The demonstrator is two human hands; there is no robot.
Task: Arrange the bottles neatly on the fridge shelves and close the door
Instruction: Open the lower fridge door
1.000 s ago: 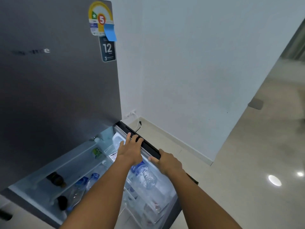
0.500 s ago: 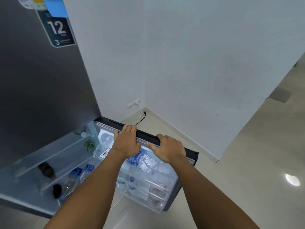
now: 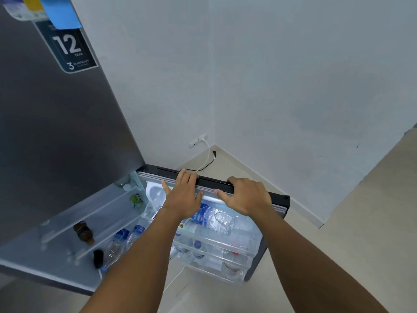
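The lower fridge door (image 3: 279,201) stands open, dark on its top edge. My left hand (image 3: 184,196) lies flat over that top edge with the fingers hooked across it. My right hand (image 3: 244,196) grips the same edge further right. In the door racks lie clear water bottles with blue labels (image 3: 209,216). Inside the fridge, on the shelves (image 3: 74,220), stand a green can (image 3: 137,199), a brown bottle (image 3: 84,232), a dark bottle (image 3: 98,258) and clear water bottles (image 3: 123,239).
The grey upper fridge door (image 3: 56,132) with a warranty sticker (image 3: 70,48) fills the left. A white wall corner lies behind, with a socket (image 3: 198,141) and a cable trailing onto the beige floor. Open floor extends to the right.
The open door has swung wider toward the right with both hands on its top edge. My view has shifted so the fridge front sits further left.
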